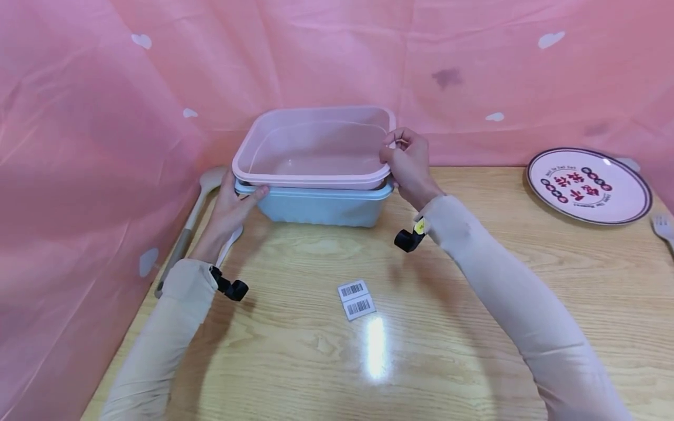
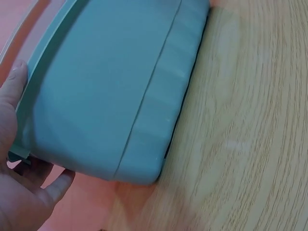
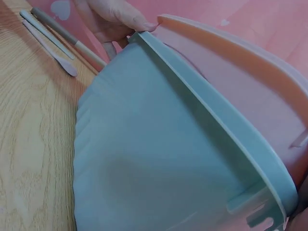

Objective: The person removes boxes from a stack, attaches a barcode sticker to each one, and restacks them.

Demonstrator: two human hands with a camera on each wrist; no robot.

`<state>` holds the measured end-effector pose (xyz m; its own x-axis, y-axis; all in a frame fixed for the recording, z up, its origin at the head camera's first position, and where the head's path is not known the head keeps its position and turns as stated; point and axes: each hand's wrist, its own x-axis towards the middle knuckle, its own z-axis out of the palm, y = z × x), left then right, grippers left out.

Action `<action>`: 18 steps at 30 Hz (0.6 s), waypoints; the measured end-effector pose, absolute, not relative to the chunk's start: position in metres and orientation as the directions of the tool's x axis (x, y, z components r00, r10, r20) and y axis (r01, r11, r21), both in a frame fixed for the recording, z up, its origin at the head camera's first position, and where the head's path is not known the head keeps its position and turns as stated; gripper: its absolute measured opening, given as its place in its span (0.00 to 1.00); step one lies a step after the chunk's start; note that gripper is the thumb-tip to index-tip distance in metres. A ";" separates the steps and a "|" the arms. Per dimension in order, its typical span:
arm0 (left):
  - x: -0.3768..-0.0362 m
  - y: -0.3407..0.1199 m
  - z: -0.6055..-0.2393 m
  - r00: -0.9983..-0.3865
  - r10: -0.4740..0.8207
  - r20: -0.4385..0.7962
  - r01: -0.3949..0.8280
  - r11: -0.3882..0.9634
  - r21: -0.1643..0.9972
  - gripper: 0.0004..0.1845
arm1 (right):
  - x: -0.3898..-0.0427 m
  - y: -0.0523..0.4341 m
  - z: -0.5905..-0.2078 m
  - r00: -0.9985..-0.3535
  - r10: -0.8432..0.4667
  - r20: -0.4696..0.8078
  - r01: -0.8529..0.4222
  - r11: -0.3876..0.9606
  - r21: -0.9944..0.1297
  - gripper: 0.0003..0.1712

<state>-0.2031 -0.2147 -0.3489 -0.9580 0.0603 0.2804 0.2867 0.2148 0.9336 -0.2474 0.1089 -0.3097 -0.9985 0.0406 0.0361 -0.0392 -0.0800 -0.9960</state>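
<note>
Plastic all round: a pink rectangular plastic basin (image 1: 316, 146) sits nested inside a pale blue rectangular plastic basin (image 1: 321, 207), and the pair stands on the wooden counter (image 1: 421, 327) against the pink cloth backdrop (image 1: 79, 117). Your left hand (image 1: 231, 207) holds the blue rim at its left end, thumb on top, fingers tucked beneath. Your right hand (image 1: 408, 164) pinches the pink rim at its right end, fingers curled over the lip.

Both basins look light, thin-walled and slightly flexible, with smooth, probably slick sides; the moulded rims are the only firm hold, so keep your grip there. Nested tubs can stick together, so expect some drag between them.

Readable writing is scarce. Two small white barcode stickers (image 1: 357, 299) lie on the counter nearer you, digits too small to read. A round white plate with red characters and dark rings (image 1: 588, 186) sits far right, its lettering illegible. Pale long-handled utensils (image 1: 197, 204) lie left of the basins.
</note>
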 end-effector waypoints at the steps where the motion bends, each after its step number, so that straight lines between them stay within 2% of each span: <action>1: -0.201 -0.213 -0.346 -0.957 0.065 0.281 0.289 0.208 0.935 0.39 | -0.247 0.109 -0.309 -0.998 0.043 0.036 -0.039 -0.083 -0.996 0.12; 8: -0.192 -0.208 -0.331 -0.956 0.083 0.283 0.295 0.277 0.914 0.38 | -0.245 0.105 -0.301 -0.994 0.068 0.082 -0.089 -0.115 -0.989 0.13; 12: -0.189 -0.207 -0.328 -0.973 0.071 0.221 0.233 0.329 0.915 0.41 | -0.244 0.103 -0.294 -0.991 0.089 0.098 -0.110 -0.136 -0.985 0.13; 18: -0.189 -0.208 -0.326 -0.975 0.049 0.217 0.219 0.383 0.898 0.43 | -0.242 0.102 -0.283 -0.992 0.080 0.094 -0.106 -0.162 -0.981 0.12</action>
<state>-0.1888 -0.2076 -0.3259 -0.9749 0.0486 0.2172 0.2191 0.3826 0.8976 -0.2424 0.1018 -0.2829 -0.9924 0.0799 0.0938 -0.1058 -0.1619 -0.9811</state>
